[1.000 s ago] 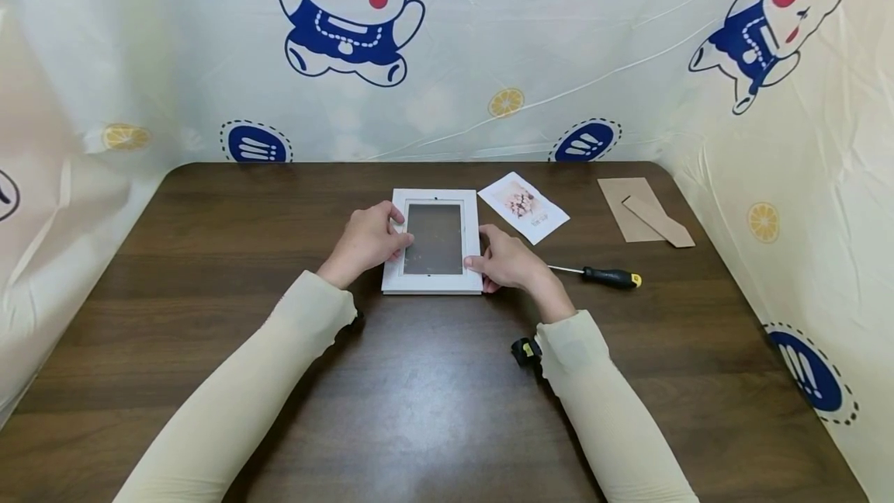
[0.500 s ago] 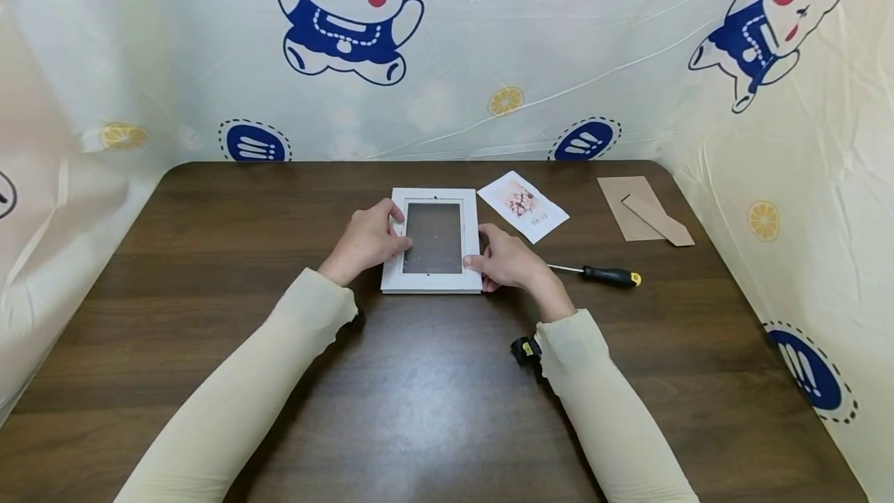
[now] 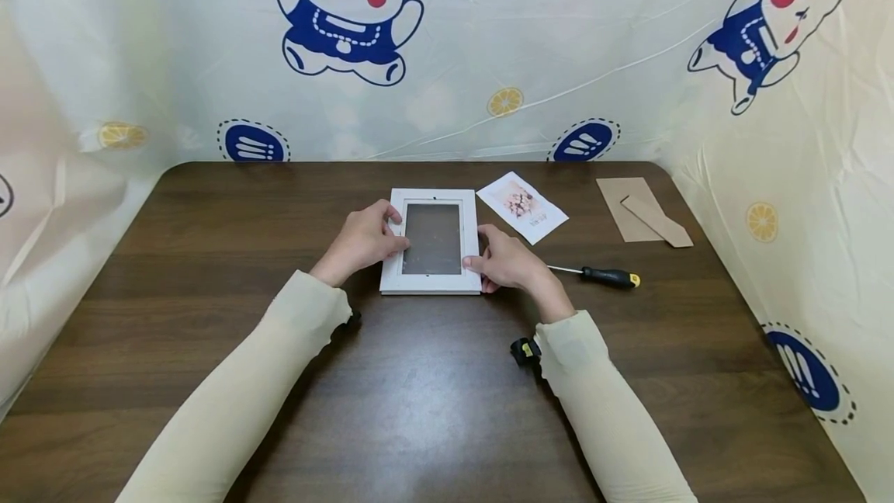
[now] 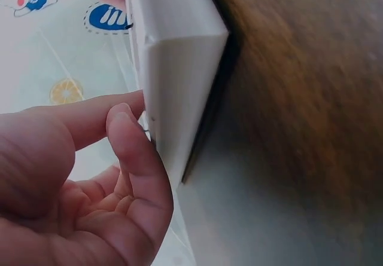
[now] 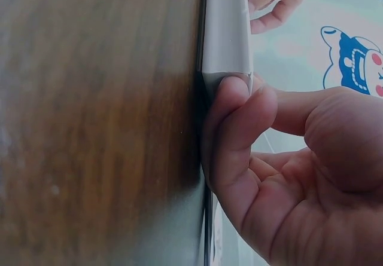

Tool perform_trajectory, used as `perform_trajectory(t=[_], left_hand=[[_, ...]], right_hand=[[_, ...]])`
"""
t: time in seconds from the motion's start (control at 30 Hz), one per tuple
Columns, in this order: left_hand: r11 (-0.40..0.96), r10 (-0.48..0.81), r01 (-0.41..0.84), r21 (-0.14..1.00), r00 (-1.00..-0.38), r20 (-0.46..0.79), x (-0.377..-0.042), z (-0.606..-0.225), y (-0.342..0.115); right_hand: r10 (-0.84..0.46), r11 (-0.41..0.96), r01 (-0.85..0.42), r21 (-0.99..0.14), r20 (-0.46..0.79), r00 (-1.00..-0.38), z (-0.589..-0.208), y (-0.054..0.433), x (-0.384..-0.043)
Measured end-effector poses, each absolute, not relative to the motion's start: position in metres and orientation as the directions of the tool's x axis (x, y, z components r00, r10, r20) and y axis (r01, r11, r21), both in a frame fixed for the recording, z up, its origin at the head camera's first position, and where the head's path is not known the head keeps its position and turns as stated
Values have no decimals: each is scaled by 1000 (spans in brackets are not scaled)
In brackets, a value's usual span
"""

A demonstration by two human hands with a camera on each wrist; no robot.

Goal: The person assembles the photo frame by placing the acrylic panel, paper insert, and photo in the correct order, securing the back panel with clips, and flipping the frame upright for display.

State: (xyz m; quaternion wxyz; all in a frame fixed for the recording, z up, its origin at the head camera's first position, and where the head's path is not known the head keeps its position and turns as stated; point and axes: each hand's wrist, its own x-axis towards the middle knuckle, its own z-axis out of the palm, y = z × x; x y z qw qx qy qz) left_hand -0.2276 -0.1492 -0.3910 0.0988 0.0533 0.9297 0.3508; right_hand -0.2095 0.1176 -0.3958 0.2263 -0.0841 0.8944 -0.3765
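Note:
A white picture frame with a dark pane in its opening lies on the wooden table. My left hand grips its left side, thumb reaching onto the inner edge by the pane. In the left wrist view, the curled index finger sits against the frame's side wall. From the right, my right hand holds the frame near the lower corner, thumb on the border. Its curled fingers press at the side and corner in the right wrist view.
A printed card with a pink flower picture lies right of the frame. Behind the right hand is a black-handled screwdriver. Farther right, a brown backing board has a brown stand leg lying across it. Patterned curtains surround the table.
Both hands keep their places on the picture frame. The whole view has shifted only slightly; the left forearm has moved a little to the left.

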Motion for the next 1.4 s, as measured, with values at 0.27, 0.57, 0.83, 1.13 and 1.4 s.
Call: perform_trajectory(t=[0.27,0.57,0.83,1.13,1.4], left_hand=[[720,186,-39,693,-951,-247,-226,-396,-172],[645,250,-110,756,-905,-345,-221,-397,-180],[624,290,-87,777,-897,-333,-219,-398,-180],[610,291,-95,787,-897,-334,-221,-402,-180],[611,293,-98,786,-894,-339,-220,-400,-181]], right_hand=[[-323,702,12,-712,-334,-886,-394,117,-211],[-341,698,-8,-716,-323,-883,-396,117,-211],[-350,700,-35,-714,-299,-888,-399,120,-210],[-363,711,-71,-700,-279,-889,-397,126,-212],[-275,763,-186,-619,-51,-960,-377,142,-224]])
